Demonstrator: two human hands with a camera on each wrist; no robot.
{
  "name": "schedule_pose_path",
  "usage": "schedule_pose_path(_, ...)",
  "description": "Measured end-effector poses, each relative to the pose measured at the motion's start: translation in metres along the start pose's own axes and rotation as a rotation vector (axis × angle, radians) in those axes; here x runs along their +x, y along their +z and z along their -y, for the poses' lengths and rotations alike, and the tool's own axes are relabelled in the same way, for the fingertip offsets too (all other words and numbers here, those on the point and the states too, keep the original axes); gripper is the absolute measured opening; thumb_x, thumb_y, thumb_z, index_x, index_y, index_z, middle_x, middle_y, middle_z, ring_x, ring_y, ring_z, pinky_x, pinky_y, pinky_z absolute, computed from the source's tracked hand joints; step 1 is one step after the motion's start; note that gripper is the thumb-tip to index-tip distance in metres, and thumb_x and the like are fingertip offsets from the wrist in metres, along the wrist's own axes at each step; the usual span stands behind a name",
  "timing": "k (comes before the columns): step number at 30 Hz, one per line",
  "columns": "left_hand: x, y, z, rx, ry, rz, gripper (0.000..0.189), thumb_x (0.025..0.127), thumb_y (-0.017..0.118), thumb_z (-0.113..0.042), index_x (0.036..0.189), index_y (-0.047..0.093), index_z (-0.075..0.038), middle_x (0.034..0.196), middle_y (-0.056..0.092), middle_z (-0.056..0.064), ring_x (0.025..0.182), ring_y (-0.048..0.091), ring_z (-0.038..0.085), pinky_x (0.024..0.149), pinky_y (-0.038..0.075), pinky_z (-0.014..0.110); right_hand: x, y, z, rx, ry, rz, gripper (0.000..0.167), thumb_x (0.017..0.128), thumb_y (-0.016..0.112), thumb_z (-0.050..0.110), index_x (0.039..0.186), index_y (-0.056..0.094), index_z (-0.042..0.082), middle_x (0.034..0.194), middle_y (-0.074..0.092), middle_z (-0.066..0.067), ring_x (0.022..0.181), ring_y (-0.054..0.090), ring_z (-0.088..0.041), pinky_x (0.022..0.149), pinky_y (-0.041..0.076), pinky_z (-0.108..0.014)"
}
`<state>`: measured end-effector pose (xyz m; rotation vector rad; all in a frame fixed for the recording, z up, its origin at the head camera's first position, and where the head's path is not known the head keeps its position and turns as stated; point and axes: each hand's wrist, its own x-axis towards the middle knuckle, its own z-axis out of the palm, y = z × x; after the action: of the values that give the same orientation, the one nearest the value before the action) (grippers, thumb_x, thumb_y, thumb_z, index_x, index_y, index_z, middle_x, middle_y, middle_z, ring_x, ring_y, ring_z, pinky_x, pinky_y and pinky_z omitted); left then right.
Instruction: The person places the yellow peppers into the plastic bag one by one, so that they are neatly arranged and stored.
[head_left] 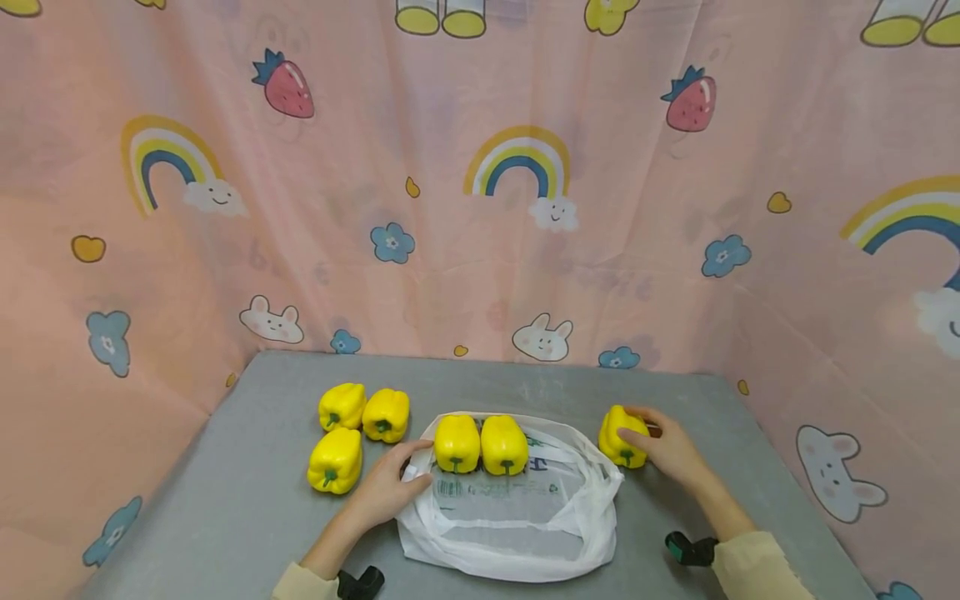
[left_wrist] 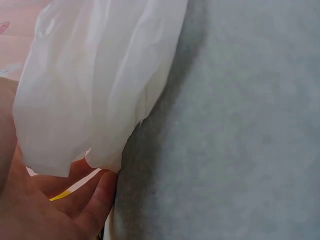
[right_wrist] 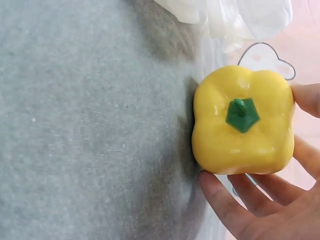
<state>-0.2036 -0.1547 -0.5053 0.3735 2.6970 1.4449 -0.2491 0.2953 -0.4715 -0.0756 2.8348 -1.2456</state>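
A white plastic bag lies on the grey table with its mouth spread. My left hand holds the bag's left edge, thumb and fingers apart on it; in the left wrist view, plastic covers part of the left hand. Two yellow bell peppers, one left and one right, sit side by side at the bag's back left. Right of the bag, my right hand grips another yellow bell pepper. The right wrist view shows the held bell pepper with its green stem facing the camera.
Three more yellow bell peppers stand grouped on the grey table, left of the bag. A pink patterned curtain hangs behind the table and along both sides. A dark device sits at each wrist.
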Motion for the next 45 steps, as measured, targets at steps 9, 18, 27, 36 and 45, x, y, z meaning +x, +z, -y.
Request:
schedule_pose_path(9, 0.001, 0.0, 0.002, -0.002, -0.002, 0.0, 0.048, 0.094, 0.072, -0.021, 0.14, 0.06, -0.014, 0.145, 0.054, 0.016, 0.138, 0.045, 0.04, 0.112, 0.034, 0.063, -0.005, -0.002, 0.007, 0.006, 0.02, -0.023, 0.071, 0.1, 0.062, 0.045, 0.149, 0.043, -0.002, 0.147, 0.042, -0.031, 0.126, 0.047, -0.047, 0.103, 0.044, -0.061)
schedule_pose_path(18, 0.0, -0.001, 0.0, 0.004, -0.008, -0.006, 0.048, 0.094, 0.072, -0.021, 0.14, 0.06, -0.013, 0.145, 0.053, 0.016, 0.137, 0.046, 0.04, 0.111, 0.036, 0.062, -0.012, -0.014, 0.029, 0.008, -0.035, -0.058, 0.071, 0.1, 0.062, 0.047, 0.149, 0.044, -0.001, 0.143, 0.047, -0.029, 0.124, 0.048, -0.044, 0.097, 0.05, -0.055)
schedule_pose_path(27, 0.001, -0.001, 0.0, 0.018, 0.0, -0.014, 0.048, 0.094, 0.072, -0.02, 0.14, 0.06, -0.014, 0.145, 0.054, 0.015, 0.137, 0.047, 0.04, 0.111, 0.037, 0.062, -0.021, -0.021, 0.054, -0.021, -0.114, -0.107, 0.065, 0.1, 0.064, 0.042, 0.147, 0.048, 0.0, 0.14, 0.051, -0.027, 0.121, 0.049, -0.043, 0.09, 0.05, -0.052)
schedule_pose_path(36, 0.001, 0.0, 0.0, 0.021, -0.001, -0.009, 0.048, 0.094, 0.072, -0.021, 0.14, 0.06, -0.015, 0.145, 0.054, 0.015, 0.137, 0.047, 0.039, 0.111, 0.037, 0.062, -0.029, -0.017, 0.068, -0.011, -0.159, -0.121, 0.062, 0.1, 0.065, 0.038, 0.145, 0.05, 0.0, 0.139, 0.053, -0.026, 0.12, 0.05, -0.042, 0.088, 0.053, -0.048)
schedule_pose_path(45, 0.0, 0.0, -0.002, 0.016, -0.01, -0.009, 0.048, 0.094, 0.072, -0.022, 0.14, 0.06, -0.015, 0.145, 0.054, 0.014, 0.138, 0.046, 0.039, 0.112, 0.034, 0.063, -0.031, -0.006, 0.073, 0.018, -0.178, -0.118, 0.058, 0.099, 0.067, 0.033, 0.144, 0.051, 0.0, 0.138, 0.054, -0.025, 0.119, 0.052, -0.041, 0.087, 0.055, -0.042)
